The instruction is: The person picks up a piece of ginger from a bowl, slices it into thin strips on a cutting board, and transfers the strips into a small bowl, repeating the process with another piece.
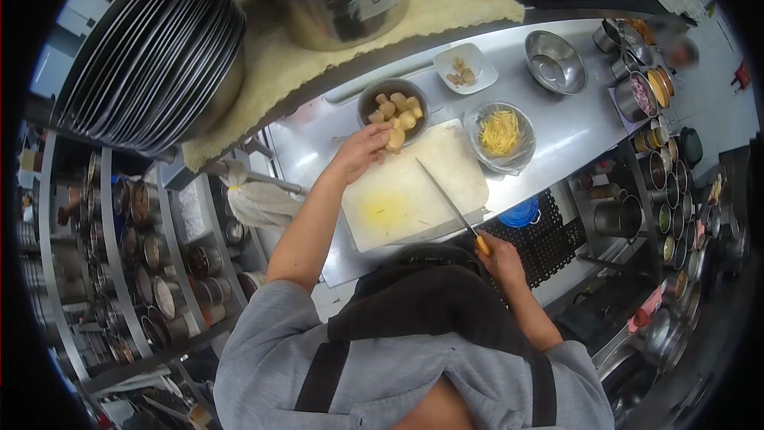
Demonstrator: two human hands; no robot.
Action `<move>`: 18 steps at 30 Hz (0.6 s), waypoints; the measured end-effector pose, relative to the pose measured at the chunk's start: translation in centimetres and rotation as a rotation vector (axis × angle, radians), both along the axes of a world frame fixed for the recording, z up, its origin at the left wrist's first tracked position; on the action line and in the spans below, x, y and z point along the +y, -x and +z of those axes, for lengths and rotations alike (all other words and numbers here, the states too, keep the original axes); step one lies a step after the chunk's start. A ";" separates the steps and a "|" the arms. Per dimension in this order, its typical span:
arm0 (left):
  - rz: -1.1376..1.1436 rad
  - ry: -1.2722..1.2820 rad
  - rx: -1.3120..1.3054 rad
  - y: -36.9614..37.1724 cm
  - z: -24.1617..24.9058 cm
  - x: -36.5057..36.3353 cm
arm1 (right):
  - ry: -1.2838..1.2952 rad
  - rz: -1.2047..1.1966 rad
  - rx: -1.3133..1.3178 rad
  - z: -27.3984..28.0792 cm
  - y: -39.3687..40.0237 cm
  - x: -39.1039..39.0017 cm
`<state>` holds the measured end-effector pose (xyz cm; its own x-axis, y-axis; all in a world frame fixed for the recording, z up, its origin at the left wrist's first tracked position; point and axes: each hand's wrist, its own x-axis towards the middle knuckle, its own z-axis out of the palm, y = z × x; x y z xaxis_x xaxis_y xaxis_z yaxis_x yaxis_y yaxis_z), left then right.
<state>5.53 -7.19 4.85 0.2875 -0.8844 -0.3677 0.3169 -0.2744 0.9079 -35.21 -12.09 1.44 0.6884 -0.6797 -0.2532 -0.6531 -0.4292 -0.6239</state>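
My right hand (501,261) grips a knife (446,197) by its orange handle at the board's near right edge, the long blade slanting over the board. My left hand (362,153) is at the near rim of a round metal bowl (424,127), its fingers closed on a peeled pale-yellow root piece (395,140) that looks like ginger. More such pieces (388,107) fill the bowl. Below it lies a white cutting board (426,211) with a yellow stain and a few scraps. To its right, a plastic-lined bowl (524,161) holds thin yellow shreds (500,133).
A square white dish (487,81) with small pieces and a metal bowl (578,84) stand at the back of the steel table (557,131). Above hangs a shelf with a labelled pot (342,20) and stacked pans (171,56). Food containers (638,99) line the right end.
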 end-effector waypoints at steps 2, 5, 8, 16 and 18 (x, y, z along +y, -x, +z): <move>0.029 0.078 0.343 1.1 0.5 2.1 | -0.055 0.023 0.106 -0.1 -0.4 0.0; 0.051 0.029 0.211 2.9 -1.0 5.1 | -0.115 0.089 0.146 -0.3 -0.8 -0.2; -0.085 -0.139 -0.319 3.9 -2.7 7.5 | -0.130 0.094 0.085 -0.8 -1.2 -0.2; -0.089 0.029 -1.178 6.3 -7.9 12.9 | -0.260 0.241 -0.054 -0.7 -8.2 0.7; 0.036 0.094 -1.130 7.0 -7.2 13.5 | -0.322 0.272 -0.094 -0.8 -9.6 1.2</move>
<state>-1.49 6.28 -2.37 0.4383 -0.8795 0.1854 -0.6907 -0.1976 0.6956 -25.62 -10.93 0.66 0.8617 -0.3668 -0.3505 -0.4773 -0.3520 -0.8052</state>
